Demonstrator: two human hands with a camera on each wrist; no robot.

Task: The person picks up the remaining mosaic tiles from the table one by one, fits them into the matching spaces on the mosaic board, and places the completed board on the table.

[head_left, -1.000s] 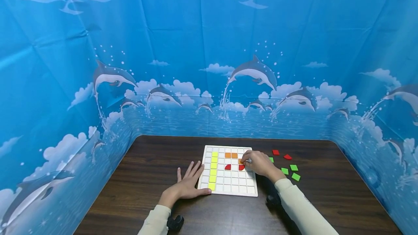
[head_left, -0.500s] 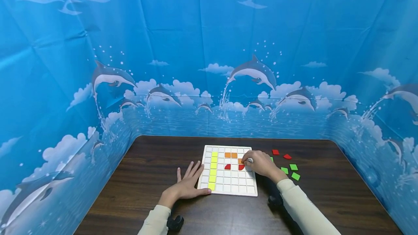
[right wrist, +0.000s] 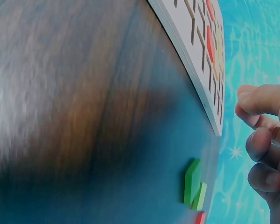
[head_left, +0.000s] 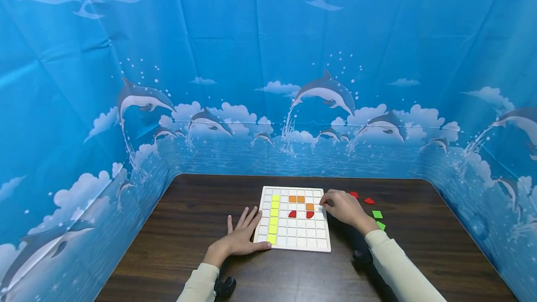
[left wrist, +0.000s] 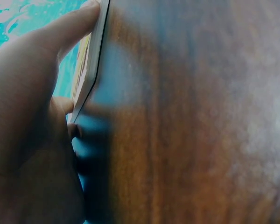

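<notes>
Nearest, the left hand [head_left: 238, 240] lay with its grip spread, thumb on the white grid board [head_left: 299, 232] by its near left corner, fingers at its left edge. The board lay between the hands, close to the far edge of the desk [head_left: 189, 218]. It held a column of yellow tiles [head_left: 273, 221], two red quarter-rounds [head_left: 292, 214] and three orange tiles [head_left: 300, 199]. At the board's right edge was the right hand [head_left: 345, 207], its grip pressed together; the right wrist view showed thumb meeting fingertip and the other fingers curled, details unclear from the head. Towards the desk's right edge lay loose green tiles [head_left: 376, 214], then loose red pieces [head_left: 369, 201], some partly behind that hand. Beyond the far edge rose a blue dolphin backdrop [head_left: 268, 73].
</notes>
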